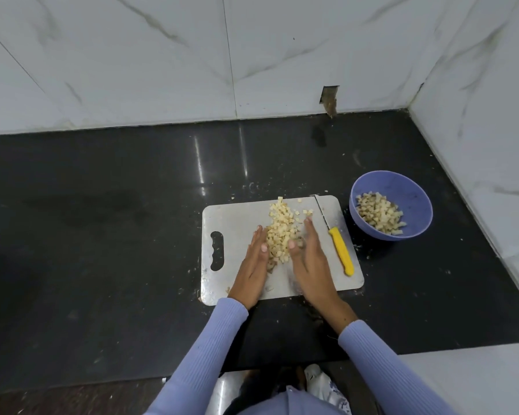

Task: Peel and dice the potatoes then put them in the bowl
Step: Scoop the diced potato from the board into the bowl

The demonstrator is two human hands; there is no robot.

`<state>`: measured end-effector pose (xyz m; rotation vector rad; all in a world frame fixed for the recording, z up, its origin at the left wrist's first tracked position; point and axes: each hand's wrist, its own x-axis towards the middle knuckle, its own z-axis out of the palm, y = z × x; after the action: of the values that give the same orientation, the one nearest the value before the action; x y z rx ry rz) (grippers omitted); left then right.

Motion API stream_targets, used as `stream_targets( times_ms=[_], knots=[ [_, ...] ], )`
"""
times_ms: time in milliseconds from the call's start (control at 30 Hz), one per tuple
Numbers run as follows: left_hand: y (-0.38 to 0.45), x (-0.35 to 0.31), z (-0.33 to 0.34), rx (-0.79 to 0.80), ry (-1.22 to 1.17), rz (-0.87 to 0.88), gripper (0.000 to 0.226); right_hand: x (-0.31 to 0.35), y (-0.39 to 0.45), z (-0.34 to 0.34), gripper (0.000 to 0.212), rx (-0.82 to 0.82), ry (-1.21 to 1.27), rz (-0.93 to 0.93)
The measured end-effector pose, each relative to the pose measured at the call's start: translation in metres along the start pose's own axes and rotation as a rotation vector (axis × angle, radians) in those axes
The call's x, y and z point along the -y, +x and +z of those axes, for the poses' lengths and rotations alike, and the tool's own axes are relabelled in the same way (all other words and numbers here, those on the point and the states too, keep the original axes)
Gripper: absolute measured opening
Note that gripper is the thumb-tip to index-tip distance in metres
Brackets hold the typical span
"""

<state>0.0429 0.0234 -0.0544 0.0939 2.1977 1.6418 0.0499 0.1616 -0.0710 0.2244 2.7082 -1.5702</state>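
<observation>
Job now: gather the cut potato and move it to the bowl. That is my guess from how things lie.
Potato cubes point(280, 232): a long heap on the metal cutting board point(234, 217). The heap runs from near the person to far away.
Left hand point(252, 265): flat on its edge, fingers straight and together, touching the left side of the heap. It holds nothing.
Right hand point(310, 259): the same on the right side, fingers straight, thumb near the cubes. It holds nothing.
Key spot: the heap lies between the two hands, so they can squeeze in and scoop.
Bowl point(414, 187): purple, on the black counter point(102, 235), just off the right end of the board. It has some cubes point(379, 214) in it. The right hand is nearer to it.
Knife point(339, 247): yellow handle, lying on the board between the right hand and the bowl. The scoop may bump it.
</observation>
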Motion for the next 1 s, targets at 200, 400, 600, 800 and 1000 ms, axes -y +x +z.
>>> stream_targets(
  times_ms=[200, 400, 600, 800, 1000],
  knots=[
    [0.001, 0.001, -0.003, -0.014, -0.143, -0.032, 0.094, -0.01, 0.039, -0.01, 0.078, -0.035, -0.233, 0.017],
    [0.009, 0.007, -0.011, -0.055, -0.274, -0.037, 0.091, -0.012, 0.031, -0.011, 0.067, 0.114, 0.024, -0.042],
    [0.016, 0.006, -0.018, -0.113, -0.417, -0.047, 0.096, -0.008, 0.075, -0.021, 0.069, 0.069, -0.13, -0.032],
    [0.023, -0.002, -0.029, -0.198, -0.443, -0.022, 0.067, -0.017, 0.051, -0.019, 0.05, 0.201, -0.067, -0.153],
    [0.028, -0.003, -0.032, -0.213, -0.382, -0.008, 0.058, -0.004, 0.073, -0.023, 0.037, 0.031, 0.244, -0.041]
  ],
)
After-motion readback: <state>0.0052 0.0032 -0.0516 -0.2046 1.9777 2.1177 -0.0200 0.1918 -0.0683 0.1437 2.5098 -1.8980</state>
